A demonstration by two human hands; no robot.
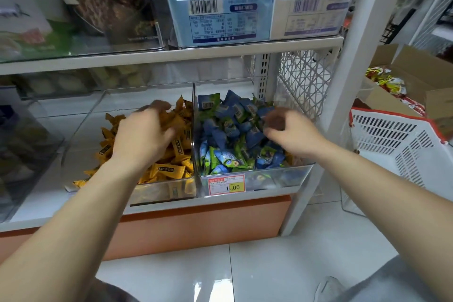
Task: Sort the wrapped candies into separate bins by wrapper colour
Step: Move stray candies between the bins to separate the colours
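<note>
1. Head view, fingers: the fingers [159, 106] of the left hand [144, 135] are bent down into the yellow candies [169, 169]. They are smeared by motion blur, so it cannot be told whether a candy is held.
2. The fingers [274, 117] of the right hand [291, 132] are curled downward over the blue candies [220, 135]. A pinch is suggested, but nothing between the fingertips can be made out — their hold cannot be told either.
3. Where the candies lie: the yellow ones are heaped in the left clear bin [157, 193]. The blue ones are piled in the right clear bin [269, 179] and mixed there with green candies [235, 162]. The two bins are set side by side, touching along a shared wall.
4. The deciding relation: the blue wrappers are found directly beneath and just left of the right fingertips, toward the back of the bin. The green ones are gathered at the front, between the right wrist and the bin's front wall.
5. No common long axis is kept — the wrappers are tumbled in every direction, so each grip is judged to need its own alignment.
6. The mixed bin is best served by the right hand, which is the nearer one. A green piece is judged to call for the fingers to be drawn back toward the body.
</note>
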